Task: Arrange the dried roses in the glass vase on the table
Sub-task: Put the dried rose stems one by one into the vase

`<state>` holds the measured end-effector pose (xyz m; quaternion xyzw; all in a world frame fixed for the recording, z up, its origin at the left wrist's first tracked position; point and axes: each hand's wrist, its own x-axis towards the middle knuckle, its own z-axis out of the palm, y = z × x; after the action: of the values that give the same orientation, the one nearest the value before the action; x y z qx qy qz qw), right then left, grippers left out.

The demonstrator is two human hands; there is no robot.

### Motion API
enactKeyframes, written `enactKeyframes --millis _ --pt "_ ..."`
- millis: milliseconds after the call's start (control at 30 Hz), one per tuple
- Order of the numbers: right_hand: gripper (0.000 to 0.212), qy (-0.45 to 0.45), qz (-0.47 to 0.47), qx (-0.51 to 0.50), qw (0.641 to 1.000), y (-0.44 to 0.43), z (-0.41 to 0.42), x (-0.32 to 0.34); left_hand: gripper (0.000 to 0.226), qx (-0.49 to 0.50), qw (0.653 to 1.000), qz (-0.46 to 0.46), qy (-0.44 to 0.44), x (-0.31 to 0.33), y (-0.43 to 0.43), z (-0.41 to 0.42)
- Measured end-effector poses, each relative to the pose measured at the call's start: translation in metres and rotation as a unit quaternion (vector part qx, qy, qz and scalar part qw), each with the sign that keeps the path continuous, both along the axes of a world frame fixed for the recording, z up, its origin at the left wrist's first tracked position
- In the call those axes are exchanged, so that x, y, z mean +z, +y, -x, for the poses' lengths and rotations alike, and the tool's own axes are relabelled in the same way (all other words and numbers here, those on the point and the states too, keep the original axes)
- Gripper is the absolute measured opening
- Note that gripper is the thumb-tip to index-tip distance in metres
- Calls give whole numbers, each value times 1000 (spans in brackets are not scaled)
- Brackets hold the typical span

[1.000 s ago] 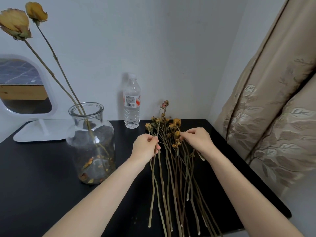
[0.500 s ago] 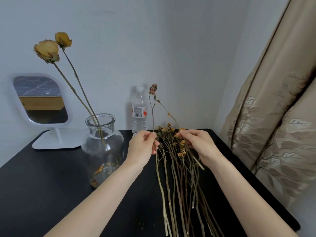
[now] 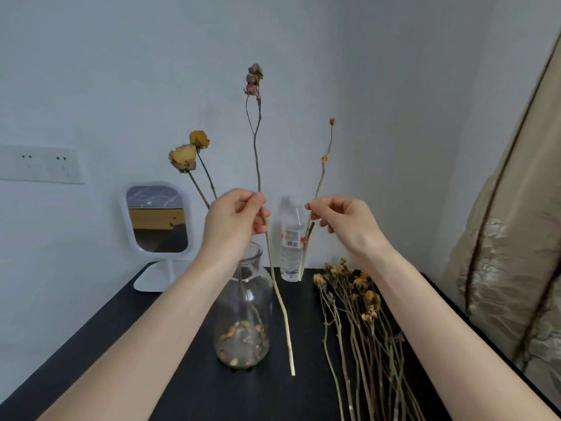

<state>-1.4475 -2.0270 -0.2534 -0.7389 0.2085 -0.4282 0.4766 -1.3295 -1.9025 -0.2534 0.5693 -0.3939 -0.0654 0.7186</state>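
L hand [image 3: 233,220] pinched a long pale dried stem topped w/ pinkish buds [image 3: 253,77] and held it upright. Its cut end hung well below the hand, just right of the clear glass vase [image 3: 243,299] and not in it; can't tell if it touched the black table [image 3: 243,396].

R hand [image 3: 343,223] pinched a shorter thin twig w/ tiny orange buds [image 3: 304,253] between thumb + forefinger, other fingers loosely curled.

Vase sat right below the L wrist, w/ two yellow dried roses [image 3: 183,158] already in it and petal debris at the bottom. The pile of dried yellow-headed stems [image 3: 358,305] lay on the table below the R hand.

Step, imo: two stems picked, insertion pending. Next: swing the L stem's lower end over the vase mouth and lower it in. Neck is narrow and stems look brittle, so go slow.

Clear plastic water bottle [image 3: 292,247] stood behind, between the hands. Red/white label w/ barcode, text unreadable.
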Motion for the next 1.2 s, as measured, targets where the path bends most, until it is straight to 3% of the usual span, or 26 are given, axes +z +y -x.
enactKeyframes --millis 267,467,600,1200 --pt "14 -46 50 -17 998 19 -43 34 23 106 989 91 -49 58 29 -38" --pt "14 -59 84 -41 994 25 -55 39 14 191 968 118 -107 80 40 -51" --pt "15 -59 87 -38 994 25 -58 36 13 199 961 148 -125 81 40 -51" --pt "13 13 117 -8 993 26 -72 17 13 152 967 121 -163 58 25 -62"
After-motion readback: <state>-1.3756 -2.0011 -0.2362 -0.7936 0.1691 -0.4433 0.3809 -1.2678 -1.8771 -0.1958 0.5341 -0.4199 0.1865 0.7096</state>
